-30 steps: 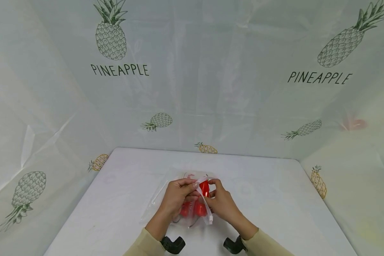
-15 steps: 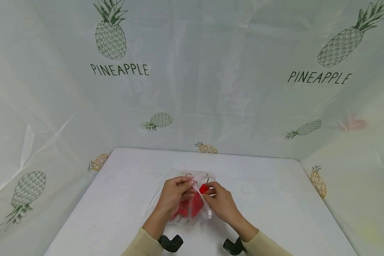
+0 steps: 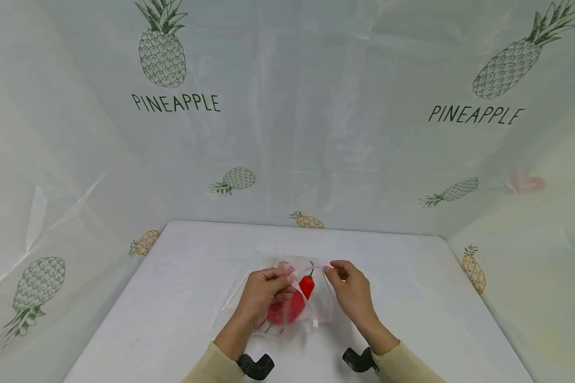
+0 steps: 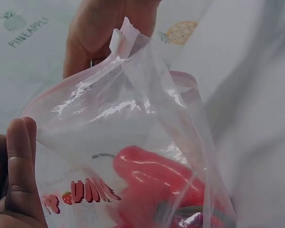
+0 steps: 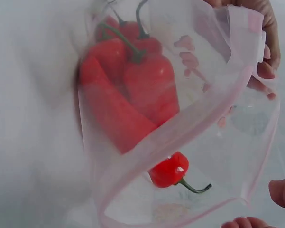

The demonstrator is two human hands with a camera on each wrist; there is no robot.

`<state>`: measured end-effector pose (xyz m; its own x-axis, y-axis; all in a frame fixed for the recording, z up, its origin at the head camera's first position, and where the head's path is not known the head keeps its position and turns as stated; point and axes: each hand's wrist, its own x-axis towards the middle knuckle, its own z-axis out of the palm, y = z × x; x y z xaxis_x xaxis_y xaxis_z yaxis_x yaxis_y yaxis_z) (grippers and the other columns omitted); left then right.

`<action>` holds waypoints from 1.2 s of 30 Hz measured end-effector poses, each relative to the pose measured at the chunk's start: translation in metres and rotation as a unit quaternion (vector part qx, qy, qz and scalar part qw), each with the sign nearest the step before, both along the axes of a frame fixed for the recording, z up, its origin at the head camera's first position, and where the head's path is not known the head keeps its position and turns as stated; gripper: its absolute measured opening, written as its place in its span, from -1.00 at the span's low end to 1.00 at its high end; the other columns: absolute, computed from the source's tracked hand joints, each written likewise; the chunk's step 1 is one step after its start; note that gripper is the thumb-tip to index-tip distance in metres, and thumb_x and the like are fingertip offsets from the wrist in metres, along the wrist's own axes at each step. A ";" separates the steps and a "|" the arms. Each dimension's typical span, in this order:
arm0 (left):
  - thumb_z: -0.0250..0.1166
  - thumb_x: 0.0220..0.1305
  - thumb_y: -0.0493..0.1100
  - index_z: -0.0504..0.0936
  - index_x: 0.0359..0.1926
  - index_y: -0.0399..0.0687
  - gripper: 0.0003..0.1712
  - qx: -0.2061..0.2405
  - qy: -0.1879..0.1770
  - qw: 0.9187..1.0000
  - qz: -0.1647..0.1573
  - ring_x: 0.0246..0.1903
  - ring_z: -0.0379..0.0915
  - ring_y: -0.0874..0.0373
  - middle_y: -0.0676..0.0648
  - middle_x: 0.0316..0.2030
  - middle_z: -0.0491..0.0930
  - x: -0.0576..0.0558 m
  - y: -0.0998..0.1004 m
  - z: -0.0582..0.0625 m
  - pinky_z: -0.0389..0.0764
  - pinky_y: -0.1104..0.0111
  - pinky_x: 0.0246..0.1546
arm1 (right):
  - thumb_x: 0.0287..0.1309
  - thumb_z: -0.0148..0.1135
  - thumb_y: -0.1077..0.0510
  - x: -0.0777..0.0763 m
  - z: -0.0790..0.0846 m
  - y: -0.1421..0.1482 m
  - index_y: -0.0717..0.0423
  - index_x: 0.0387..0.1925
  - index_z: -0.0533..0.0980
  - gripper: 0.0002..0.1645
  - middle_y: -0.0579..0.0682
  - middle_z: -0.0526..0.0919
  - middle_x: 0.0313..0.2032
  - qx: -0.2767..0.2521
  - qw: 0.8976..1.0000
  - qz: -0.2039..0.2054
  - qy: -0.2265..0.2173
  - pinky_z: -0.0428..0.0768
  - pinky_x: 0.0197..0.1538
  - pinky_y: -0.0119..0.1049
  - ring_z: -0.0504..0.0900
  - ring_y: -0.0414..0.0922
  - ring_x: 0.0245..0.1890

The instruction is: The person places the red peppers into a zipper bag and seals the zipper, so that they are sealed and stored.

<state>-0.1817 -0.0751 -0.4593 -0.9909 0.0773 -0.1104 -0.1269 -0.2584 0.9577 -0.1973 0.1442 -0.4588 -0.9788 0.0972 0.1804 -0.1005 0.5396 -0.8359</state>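
A clear zip bag (image 5: 180,133) with a pink rim and red print rests on the table, holding several red chili peppers (image 5: 151,80). My left hand (image 3: 263,292) pinches the bag's rim between thumb and fingers; its fingers (image 4: 20,161) show beside the film in the left wrist view. One small red pepper (image 3: 306,286) with a green stem lies in the bag's mouth. My right hand (image 3: 352,290) is apart from this pepper, its fingertips close to the far right rim, thumb and fingers separated. A white slider (image 4: 116,42) sits at the near end of the zip strip.
The bag is near the middle of a white table (image 3: 196,255). Pale sheets printed with pineapples (image 3: 163,58) surround the table at the back and sides. Black wrist devices (image 3: 256,367) are worn on both wrists.
My right hand let go of the small pepper at the bag's mouth and moved right to the far rim. My left hand stayed on the rim. The mouth now gapes wider.
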 end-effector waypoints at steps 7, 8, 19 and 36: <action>0.46 0.37 -0.23 0.75 -0.01 -0.42 -0.69 -0.029 -0.008 0.999 -0.016 -0.46 0.76 0.19 -0.07 -0.39 0.78 0.002 0.005 -0.004 0.82 0.37 -0.31 | 0.44 0.33 -0.04 -0.003 -0.006 -0.004 0.21 0.12 0.68 -0.56 0.07 0.78 -0.08 -0.009 1.000 0.019 -0.022 0.74 -0.12 -0.20 0.66 -0.02 -0.10; 0.46 0.37 -0.21 0.75 -0.02 -0.42 -0.68 -0.036 -0.006 0.999 -0.020 -0.46 0.76 0.18 -0.08 -0.38 0.79 0.003 0.005 -0.004 0.82 0.36 -0.31 | 0.44 0.34 -0.04 -0.003 -0.007 -0.005 0.22 0.12 0.68 -0.55 0.08 0.78 -0.07 -0.009 1.000 0.019 -0.021 0.75 -0.10 -0.20 0.67 -0.02 -0.09; 0.51 0.32 -0.15 0.81 -0.13 -0.32 -0.73 -0.081 0.002 0.996 -0.045 -0.43 0.77 0.16 -0.16 -0.35 0.81 0.008 0.013 -0.012 0.82 0.34 -0.33 | 0.37 0.42 -0.03 -0.014 -0.009 -0.010 0.19 -0.01 0.74 -0.62 0.03 0.81 -0.20 -0.008 1.000 0.004 -0.008 0.70 -0.21 -0.28 0.72 -0.08 -0.21; 0.48 0.34 -0.17 0.84 -0.07 -0.23 -0.77 -0.153 0.021 0.987 -0.051 -0.46 0.77 0.17 -0.16 -0.37 0.82 0.019 0.021 -0.023 0.79 0.40 -0.39 | 0.34 0.43 0.07 -0.027 -0.013 -0.007 0.12 -0.18 0.80 -0.80 0.02 0.82 -0.27 -0.066 0.997 -0.040 -0.008 0.60 -0.25 -0.34 0.65 -0.13 -0.26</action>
<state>-0.1632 -0.0538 -0.4819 -0.9837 0.1471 -0.1030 -0.0957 0.0562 0.9938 -0.2241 0.1369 -0.4717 -0.9695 0.1970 0.1460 -0.0482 0.4305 -0.9013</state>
